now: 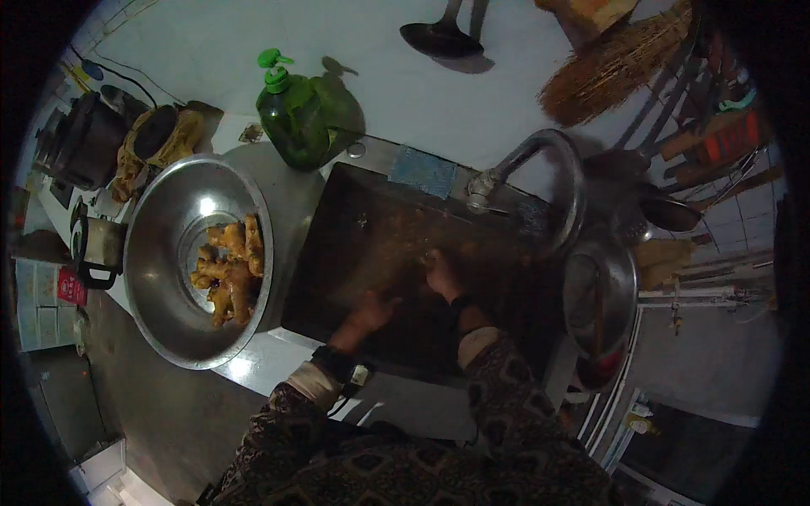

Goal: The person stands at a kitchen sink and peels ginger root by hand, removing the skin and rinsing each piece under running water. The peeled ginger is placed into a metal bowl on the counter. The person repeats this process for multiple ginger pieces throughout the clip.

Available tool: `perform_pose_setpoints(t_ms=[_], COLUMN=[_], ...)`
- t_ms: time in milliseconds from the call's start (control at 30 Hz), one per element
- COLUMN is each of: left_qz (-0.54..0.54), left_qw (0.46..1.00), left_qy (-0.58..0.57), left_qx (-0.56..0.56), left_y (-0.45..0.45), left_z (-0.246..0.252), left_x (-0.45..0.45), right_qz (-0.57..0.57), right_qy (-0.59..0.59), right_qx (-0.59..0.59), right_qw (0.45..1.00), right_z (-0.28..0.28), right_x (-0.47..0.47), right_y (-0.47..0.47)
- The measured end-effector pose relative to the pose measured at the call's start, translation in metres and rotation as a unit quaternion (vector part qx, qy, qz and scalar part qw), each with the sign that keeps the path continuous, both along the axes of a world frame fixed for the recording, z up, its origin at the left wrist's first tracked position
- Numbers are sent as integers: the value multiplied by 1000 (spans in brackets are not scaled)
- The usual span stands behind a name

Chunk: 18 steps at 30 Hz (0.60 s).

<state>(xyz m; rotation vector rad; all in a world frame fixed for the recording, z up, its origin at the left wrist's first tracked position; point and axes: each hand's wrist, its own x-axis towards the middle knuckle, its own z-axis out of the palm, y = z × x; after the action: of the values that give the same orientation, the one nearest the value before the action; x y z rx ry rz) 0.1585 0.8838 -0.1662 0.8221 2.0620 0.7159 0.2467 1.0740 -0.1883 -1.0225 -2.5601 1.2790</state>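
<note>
Both my hands are down in a dark sink (329, 209) whose inside is dim and blurred. My left hand (373, 311) is near the sink's front left part, with the fingers pointing inward; whether it holds anything cannot be made out. My right hand (441, 275) is farther in, near the middle, its fingers bent; a small pale spot shows at the fingertips, too unclear to name. A large stainless steel basin (155, 297) stands left of the sink, and several pieces of ginger root (231, 272) lie in it. The curved metal faucet (573, 171) arches over the sink's right side.
Behind the basin stands a green pump bottle (288, 120). A blue cloth (422, 172) lies on the sink's back edge. At the right are a metal bowl (626, 278) and a hanging straw brush (607, 76). A ladle (442, 39) hangs above; a lidded pot (101, 246) stands far left.
</note>
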Motion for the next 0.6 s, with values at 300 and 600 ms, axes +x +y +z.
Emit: perform_pose_setpoints(t_ms=[300, 600], left_qz=[41, -61], left_qw=[984, 833], left_qy=[-122, -468], left_qx=[125, 288], left_y=[-7, -39], left_z=[-12, 7], left_x=[5, 21], right_qz=[146, 227], right_qy=[54, -92], right_qx=[138, -90], right_qw=[978, 965], right_z=[-80, -8], right_x=[28, 54], right_y=[-51, -89])
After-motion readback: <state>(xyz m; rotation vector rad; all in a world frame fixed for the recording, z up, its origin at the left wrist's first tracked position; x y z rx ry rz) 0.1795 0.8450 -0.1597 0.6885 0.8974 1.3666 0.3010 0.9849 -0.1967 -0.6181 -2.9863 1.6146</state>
